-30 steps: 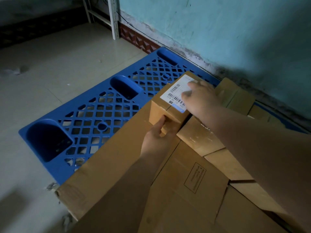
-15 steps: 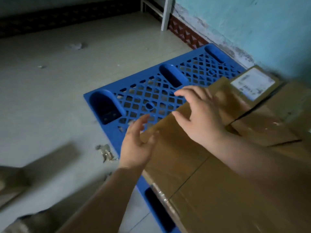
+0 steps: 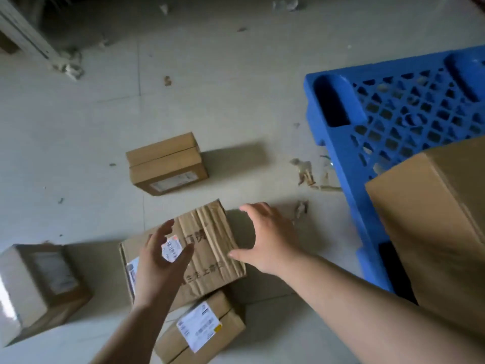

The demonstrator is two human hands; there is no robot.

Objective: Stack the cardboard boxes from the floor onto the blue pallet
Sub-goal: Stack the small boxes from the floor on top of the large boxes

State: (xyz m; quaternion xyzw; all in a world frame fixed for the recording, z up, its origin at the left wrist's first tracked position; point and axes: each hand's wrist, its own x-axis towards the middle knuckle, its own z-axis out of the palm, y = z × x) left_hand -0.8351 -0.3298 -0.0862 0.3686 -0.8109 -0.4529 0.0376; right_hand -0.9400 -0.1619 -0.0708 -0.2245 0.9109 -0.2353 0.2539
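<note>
A creased cardboard box [image 3: 210, 240] with printed characters and a small white label lies on the floor in front of me. My left hand [image 3: 160, 266] hovers open over its left part. My right hand [image 3: 267, 237] is open at its right edge, fingers spread; I cannot tell if it touches. The blue pallet [image 3: 388, 114] stands at the right, and a large cardboard box [image 3: 433, 219] rests on its near end. Three more boxes are on the floor: one farther away [image 3: 165, 164], one at the left [image 3: 39, 287], one with a white label near my feet [image 3: 207, 327].
Scraps of paper and tape [image 3: 305, 169] litter the tiled floor beside the pallet's left edge. A white frame leg [image 3: 23, 30] with debris at its foot stands at the far left. Open floor lies beyond the far box.
My view has swung left from the pallet down to the floor. Both hands have left the boxes on the pallet and now reach over the creased box on the floor.
</note>
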